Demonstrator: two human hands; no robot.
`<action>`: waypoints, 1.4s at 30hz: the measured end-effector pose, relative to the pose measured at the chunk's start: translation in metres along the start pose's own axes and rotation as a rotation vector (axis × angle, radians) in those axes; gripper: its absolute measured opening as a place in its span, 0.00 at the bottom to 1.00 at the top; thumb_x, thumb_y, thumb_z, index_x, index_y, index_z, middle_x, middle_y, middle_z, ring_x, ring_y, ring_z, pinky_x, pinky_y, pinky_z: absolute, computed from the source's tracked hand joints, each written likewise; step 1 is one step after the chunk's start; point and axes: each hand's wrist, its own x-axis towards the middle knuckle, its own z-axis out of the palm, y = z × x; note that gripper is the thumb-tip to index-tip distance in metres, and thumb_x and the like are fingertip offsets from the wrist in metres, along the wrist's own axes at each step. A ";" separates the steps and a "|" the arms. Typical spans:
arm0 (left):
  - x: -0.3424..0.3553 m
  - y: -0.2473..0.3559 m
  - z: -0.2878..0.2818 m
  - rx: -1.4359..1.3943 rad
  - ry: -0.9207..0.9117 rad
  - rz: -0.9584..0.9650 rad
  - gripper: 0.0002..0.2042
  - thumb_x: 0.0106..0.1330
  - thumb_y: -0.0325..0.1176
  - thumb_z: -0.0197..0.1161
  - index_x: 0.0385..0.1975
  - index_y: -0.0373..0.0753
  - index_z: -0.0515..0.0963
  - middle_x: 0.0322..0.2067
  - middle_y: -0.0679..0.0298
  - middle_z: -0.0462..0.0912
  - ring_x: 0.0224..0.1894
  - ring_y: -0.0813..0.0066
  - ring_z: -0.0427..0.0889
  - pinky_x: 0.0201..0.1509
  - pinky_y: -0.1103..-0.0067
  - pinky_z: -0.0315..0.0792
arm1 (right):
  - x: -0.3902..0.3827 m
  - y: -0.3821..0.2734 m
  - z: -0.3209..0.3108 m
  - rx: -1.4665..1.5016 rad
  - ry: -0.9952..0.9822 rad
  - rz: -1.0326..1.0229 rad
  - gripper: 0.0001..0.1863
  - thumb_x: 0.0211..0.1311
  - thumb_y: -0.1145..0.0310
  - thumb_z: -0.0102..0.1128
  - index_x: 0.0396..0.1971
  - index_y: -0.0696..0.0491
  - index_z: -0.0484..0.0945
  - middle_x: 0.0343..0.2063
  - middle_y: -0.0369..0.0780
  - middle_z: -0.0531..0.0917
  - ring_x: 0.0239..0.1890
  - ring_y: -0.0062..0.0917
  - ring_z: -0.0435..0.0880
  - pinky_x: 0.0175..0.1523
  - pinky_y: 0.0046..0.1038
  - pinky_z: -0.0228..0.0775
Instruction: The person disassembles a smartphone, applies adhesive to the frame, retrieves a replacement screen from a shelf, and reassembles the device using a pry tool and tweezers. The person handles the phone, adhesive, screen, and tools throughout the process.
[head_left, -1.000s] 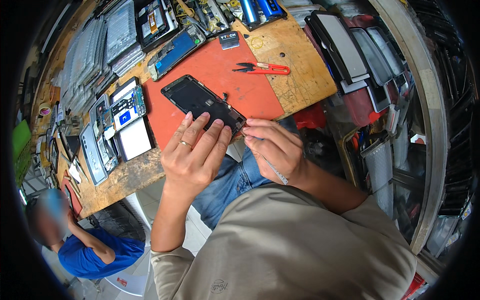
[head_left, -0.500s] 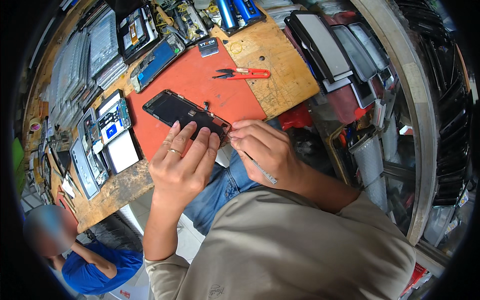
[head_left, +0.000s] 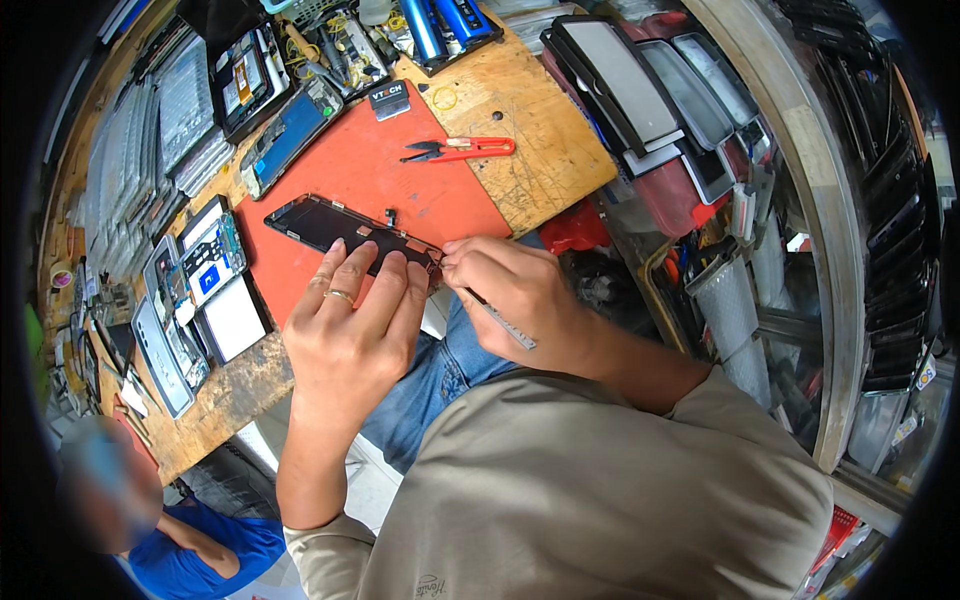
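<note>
A dark phone screen assembly with its inner side up lies slanted across the orange-red mat. My left hand rests its spread fingertips on that inner side, holding it; the thumb is hidden. At the right end of the assembly, my right hand is closed in a pinch. In it sits a slim flat metal tool with marks along its handle, its working tip hidden by the fingers. A small dark part sticks up at the assembly's far edge. Red-handled thread snips lie beyond.
An opened phone and a grey phone frame lie left. Farther back are a blue-backed phone part, stacked clear sleeves and blue cylinders. Boxed screens stand right. Another person in blue sits lower left.
The whole view has shifted slightly, so the bench things appear farther left. The phone screen assembly looks tilted more edge-on. Both hands keep their places on the assembly and the tool.
</note>
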 end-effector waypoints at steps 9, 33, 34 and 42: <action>0.004 -0.004 -0.001 -0.011 -0.017 0.008 0.09 0.57 0.29 0.73 0.37 0.41 0.90 0.42 0.64 0.91 0.47 0.62 0.92 0.57 0.61 0.88 | 0.001 0.022 -0.005 0.219 0.068 -0.083 0.10 0.58 0.88 0.73 0.37 0.62 0.82 0.40 0.50 0.89 0.48 0.42 0.93 0.50 0.38 0.87; -0.003 -0.005 -0.001 -0.086 0.023 -0.043 0.09 0.55 0.28 0.72 0.37 0.41 0.91 0.40 0.64 0.92 0.47 0.63 0.93 0.57 0.62 0.88 | 0.022 0.021 -0.034 0.160 -0.256 -0.026 0.09 0.61 0.87 0.70 0.39 0.64 0.82 0.41 0.51 0.87 0.48 0.45 0.91 0.50 0.38 0.85; -0.005 -0.008 -0.001 -0.088 0.052 -0.054 0.09 0.55 0.27 0.72 0.36 0.41 0.90 0.40 0.64 0.92 0.47 0.63 0.93 0.57 0.62 0.88 | 0.025 0.019 -0.035 0.197 -0.202 -0.054 0.09 0.61 0.87 0.71 0.39 0.63 0.82 0.41 0.50 0.88 0.48 0.44 0.92 0.50 0.37 0.86; -0.033 -0.023 -0.028 -0.663 0.392 -0.513 0.03 0.73 0.19 0.65 0.38 0.26 0.84 0.38 0.48 0.89 0.46 0.52 0.92 0.61 0.55 0.85 | 0.078 -0.025 -0.065 0.450 -0.180 -0.183 0.08 0.62 0.89 0.70 0.31 0.62 0.80 0.43 0.50 0.90 0.44 0.38 0.95 0.52 0.30 0.88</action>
